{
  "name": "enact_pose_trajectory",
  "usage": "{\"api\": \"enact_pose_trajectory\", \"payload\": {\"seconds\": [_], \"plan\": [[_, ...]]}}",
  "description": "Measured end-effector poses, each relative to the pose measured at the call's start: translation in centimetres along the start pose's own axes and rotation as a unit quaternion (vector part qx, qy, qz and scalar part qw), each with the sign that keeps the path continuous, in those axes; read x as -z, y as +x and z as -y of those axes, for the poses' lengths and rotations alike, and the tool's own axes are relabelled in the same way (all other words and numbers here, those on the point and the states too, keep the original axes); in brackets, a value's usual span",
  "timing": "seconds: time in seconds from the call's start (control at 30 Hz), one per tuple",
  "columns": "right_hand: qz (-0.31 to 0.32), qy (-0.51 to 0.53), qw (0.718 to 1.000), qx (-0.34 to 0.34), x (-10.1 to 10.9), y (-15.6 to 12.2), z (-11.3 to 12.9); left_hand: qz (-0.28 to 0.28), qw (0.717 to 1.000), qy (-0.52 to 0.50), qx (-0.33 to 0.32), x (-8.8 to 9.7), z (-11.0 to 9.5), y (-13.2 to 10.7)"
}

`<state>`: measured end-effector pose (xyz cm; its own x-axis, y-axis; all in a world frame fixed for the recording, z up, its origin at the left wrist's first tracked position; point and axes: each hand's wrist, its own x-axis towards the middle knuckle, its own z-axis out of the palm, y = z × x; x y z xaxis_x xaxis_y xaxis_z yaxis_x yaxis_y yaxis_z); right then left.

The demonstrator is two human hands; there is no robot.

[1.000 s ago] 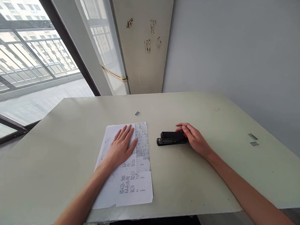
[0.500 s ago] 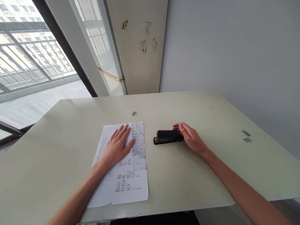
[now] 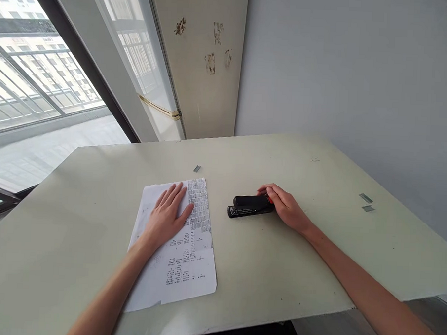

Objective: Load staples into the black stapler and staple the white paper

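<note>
My left hand lies flat with fingers spread on the upper part of some printed paper sheets. Print and handwriting cover the page, and its lower edge looks uneven. To the right, a black stapler with a red part at its rear rests on the table, its front end pointing at the paper. My right hand is closed around the rear end of the stapler, partly hiding it. A gap of bare table separates stapler and paper.
A small strip of staples lies beyond the paper. Two more staple strips are at the right side of the table. Behind stand a cabinet with a gold handle and a grey wall; a window is at left.
My left hand and the paper sit slightly further left relative to the stapler. My right hand still holds the stapler in about the same place. The view has shifted a little.
</note>
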<state>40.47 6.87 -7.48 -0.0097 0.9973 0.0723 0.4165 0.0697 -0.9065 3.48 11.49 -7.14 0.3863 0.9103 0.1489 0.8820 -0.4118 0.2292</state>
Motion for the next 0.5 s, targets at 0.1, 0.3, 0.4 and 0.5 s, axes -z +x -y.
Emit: {"api": "enact_pose_trajectory", "payload": {"seconds": [0.1, 0.3, 0.4, 0.5], "plan": [[0.004, -0.003, 1.0, -0.005, 0.04, -0.04, 0.24, 0.002, 1.0, 0.001, 0.002, 0.06, 0.11, 0.0], [0.009, -0.012, 0.999, -0.028, 0.25, 0.04, 0.15, 0.005, 1.0, 0.002, -0.001, 0.04, 0.18, 0.0], [0.016, -0.003, 0.999, -0.029, 0.35, 0.09, 0.13, -0.003, 1.0, 0.002, -0.005, -0.11, 0.33, 0.0], [0.018, 0.005, 0.999, -0.036, 0.44, 0.03, 0.36, -0.008, 1.0, 0.004, -0.006, -0.19, 0.41, -0.01]]}}
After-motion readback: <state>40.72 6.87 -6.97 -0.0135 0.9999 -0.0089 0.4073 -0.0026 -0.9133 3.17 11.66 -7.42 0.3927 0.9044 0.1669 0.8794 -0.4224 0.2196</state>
